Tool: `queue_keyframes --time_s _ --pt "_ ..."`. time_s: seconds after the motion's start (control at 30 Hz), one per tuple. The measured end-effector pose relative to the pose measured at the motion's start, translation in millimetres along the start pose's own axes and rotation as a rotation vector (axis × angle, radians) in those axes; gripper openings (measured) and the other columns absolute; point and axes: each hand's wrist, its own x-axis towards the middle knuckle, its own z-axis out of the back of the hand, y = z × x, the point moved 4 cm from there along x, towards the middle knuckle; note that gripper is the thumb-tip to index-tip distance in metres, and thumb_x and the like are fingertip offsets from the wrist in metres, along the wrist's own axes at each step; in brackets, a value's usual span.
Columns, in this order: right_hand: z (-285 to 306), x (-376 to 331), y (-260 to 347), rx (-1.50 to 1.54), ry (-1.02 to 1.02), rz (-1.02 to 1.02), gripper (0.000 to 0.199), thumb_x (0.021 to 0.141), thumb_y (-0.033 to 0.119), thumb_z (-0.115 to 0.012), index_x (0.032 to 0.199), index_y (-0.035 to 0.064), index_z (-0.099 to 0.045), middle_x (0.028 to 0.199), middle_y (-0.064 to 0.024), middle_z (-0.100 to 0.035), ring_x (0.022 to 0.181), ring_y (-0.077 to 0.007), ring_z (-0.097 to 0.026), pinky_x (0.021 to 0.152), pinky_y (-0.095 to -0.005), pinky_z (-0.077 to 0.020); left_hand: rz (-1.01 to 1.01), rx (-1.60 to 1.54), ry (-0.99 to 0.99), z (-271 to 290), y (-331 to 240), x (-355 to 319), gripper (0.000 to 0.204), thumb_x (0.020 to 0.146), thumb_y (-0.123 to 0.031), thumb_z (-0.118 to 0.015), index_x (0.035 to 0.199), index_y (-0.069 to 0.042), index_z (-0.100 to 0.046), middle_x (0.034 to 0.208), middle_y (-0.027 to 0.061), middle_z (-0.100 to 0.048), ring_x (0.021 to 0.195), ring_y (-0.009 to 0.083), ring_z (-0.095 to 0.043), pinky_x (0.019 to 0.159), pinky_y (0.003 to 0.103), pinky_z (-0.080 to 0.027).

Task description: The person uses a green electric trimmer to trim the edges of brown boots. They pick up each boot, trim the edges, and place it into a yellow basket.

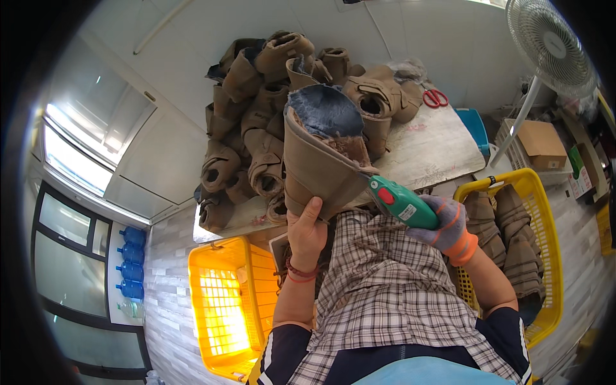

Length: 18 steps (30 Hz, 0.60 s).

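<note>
My bare left hand (306,232) is closed round the lower part of a brown boot upper (314,170), thumb on its outside. The upper is held up over the front of the table, its dark blue, fuzzy lining (326,110) showing in the wide opening. In a grey and orange glove, my right hand (446,228) grips a green handheld power tool (405,204) with a red button. The tool's narrow metal tip meets the upper's right edge; exactly how it touches the material I cannot tell. Behind the upper, a heap of similar brown boot uppers (260,119) covers the table's left side.
Red-handled scissors (435,98) lie at the far right of the white table (436,144). A yellow basket (221,308) stands on the floor at left. Another yellow basket (553,269) at right holds stacked brown uppers (513,237). A fan (550,45) stands at back right.
</note>
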Motion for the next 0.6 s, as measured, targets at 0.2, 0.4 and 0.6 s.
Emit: queue_keyframes --time_s 0.2,0.4,0.6 --pt "-8.8 3.1 -0.7 0.102 -0.016 -0.057 0.054 0.064 0.029 -0.085 0.106 0.0026 -0.064 0.084 -0.0122 -0.068 0.072 -0.0209 -0.067 0.066 -0.0302 -0.0530 -0.087 0.215 0.034 10.2 7.8 -9.2 0.041 0.090 -0.001 -0.058 0.130 -0.003 -0.050 0.127 0.0089 -0.056 0.114 0.0224 -0.055 0.097 0.036 -0.047" --pt "-13.3 5.4 0.3 0.127 -0.127 -0.031 0.052 0.064 0.030 -0.085 0.102 0.0015 -0.064 0.082 -0.0123 -0.068 0.070 -0.0213 -0.068 0.064 -0.0301 -0.0537 -0.122 0.813 0.137 7.4 5.0 -10.6 0.029 0.089 -0.003 -0.060 0.118 0.001 -0.059 0.120 0.0123 -0.060 0.104 0.0250 -0.058 0.088 0.036 -0.046" --pt "-18.7 4.8 -5.2 0.214 -0.156 -0.122 0.053 0.067 0.031 -0.084 0.103 -0.0008 -0.062 0.081 -0.0115 -0.069 0.067 -0.0176 -0.067 0.061 -0.0280 -0.0536 -0.467 1.537 0.219 -7.0 -3.9 -7.7 0.028 0.086 -0.008 -0.062 0.114 -0.002 -0.063 0.116 0.0173 -0.059 0.110 0.0373 -0.052 0.100 0.047 -0.035"
